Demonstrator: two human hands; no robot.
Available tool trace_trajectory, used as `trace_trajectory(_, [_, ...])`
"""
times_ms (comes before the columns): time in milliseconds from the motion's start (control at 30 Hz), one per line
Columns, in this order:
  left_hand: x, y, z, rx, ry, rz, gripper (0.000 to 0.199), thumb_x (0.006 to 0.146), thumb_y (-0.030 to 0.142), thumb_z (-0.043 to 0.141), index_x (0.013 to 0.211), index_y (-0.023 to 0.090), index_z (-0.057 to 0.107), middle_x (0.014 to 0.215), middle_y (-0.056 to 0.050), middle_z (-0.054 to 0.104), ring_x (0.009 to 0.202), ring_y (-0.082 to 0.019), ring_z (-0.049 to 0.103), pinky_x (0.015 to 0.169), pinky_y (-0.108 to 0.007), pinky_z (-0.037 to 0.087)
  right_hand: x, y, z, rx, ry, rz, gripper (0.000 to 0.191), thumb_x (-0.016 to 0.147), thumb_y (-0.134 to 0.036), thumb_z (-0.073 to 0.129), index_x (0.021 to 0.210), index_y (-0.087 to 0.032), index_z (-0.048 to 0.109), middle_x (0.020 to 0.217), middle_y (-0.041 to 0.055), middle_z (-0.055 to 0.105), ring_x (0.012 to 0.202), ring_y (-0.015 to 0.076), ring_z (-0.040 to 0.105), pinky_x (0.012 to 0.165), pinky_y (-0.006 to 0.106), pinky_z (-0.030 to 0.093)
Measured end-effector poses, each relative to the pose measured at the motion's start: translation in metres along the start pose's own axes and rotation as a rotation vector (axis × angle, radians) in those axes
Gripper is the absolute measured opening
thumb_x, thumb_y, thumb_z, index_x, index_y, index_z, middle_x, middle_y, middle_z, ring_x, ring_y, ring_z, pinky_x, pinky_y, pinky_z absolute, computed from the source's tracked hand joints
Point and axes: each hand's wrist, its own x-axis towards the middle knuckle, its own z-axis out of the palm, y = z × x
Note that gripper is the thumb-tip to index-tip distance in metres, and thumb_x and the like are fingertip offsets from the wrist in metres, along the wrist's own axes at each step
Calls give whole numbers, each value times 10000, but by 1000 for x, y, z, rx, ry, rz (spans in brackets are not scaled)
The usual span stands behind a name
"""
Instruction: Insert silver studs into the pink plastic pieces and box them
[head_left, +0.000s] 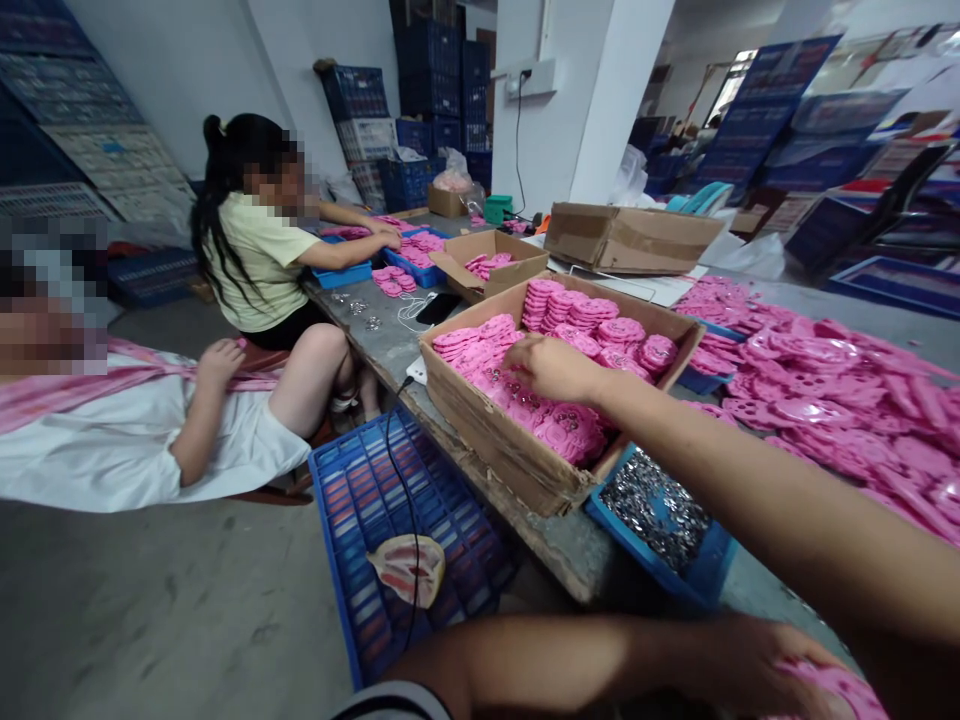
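My right hand [551,368] reaches into a cardboard box [487,420], its fingers curled down onto a pink plastic piece among the rows there. Stacks of flat, round pink plastic pieces [566,432] fill that box, and some carry small shiny metal bits. At the bottom right, my left hand [765,665] is wrapped around a pink plastic piece [832,688]; motion blurs it slightly. Between my arms and the box stands a blue tray [724,575] of small silvery metal parts [656,505].
A large heap of pink pieces [847,400] covers the table's right side. A person in yellow [262,260] works at the far end; another in white [150,440] sits at left. Below the table edge, a blue crate [337,560] bears a cut fruit piece [411,568] and a hanging cable.
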Motion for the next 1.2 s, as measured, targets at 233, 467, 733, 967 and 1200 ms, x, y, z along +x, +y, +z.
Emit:
trace_trajectory(233, [-17, -9, 11, -268, 218, 142, 514, 781, 409, 672, 1169, 109, 521, 729, 0, 595, 485, -87, 545, 526, -236, 436, -121, 26, -22, 317, 312, 206, 233, 851, -196, 534, 985, -164, 722, 983, 77, 723, 923, 191, 636, 875, 355, 470])
trace_trajectory(467, [-31, -4, 14, -359, 197, 236, 570, 625, 541, 741, 972, 132, 546, 837, -78, 698, 499, -104, 590, 419, -201, 381, -316, 38, 23, 594, 528, 1004, 175, 792, -303, 626, 816, -142, 691, 702, 35, 664, 612, 132, 553, 620, 289, 430])
trace_trajectory(733, [-39, 3, 26, -425, 327, 253, 436, 640, 393, 746, 945, 135, 572, 805, -96, 736, 533, -147, 635, 453, -227, 440, -388, 14, 83, 321, 282, 1409, 149, 763, -169, 583, 853, -170, 702, 862, 86, 731, 769, 199, 641, 671, 283, 435])
trace_trajectory(967, [-37, 1, 40, -446, 449, 332, 463, 690, 482, 707, 977, 173, 514, 745, -53, 728, 455, -136, 603, 371, -205, 379, -383, 30, 77, 183, 79, 1533, 330, 836, -130, 483, 1083, -144, 702, 1113, 156, 710, 1018, 260, 660, 774, 294, 464])
trace_trajectory(1200, [-30, 1, 46, -405, 462, 343, 465, 702, 537, 699, 909, 159, 525, 707, -40, 706, 421, -95, 552, 365, -186, 342, -390, 37, 81, 190, -31, 1530, 327, 813, -124, 508, 1065, -151, 714, 1098, 168, 716, 992, 266, 665, 742, 285, 462])
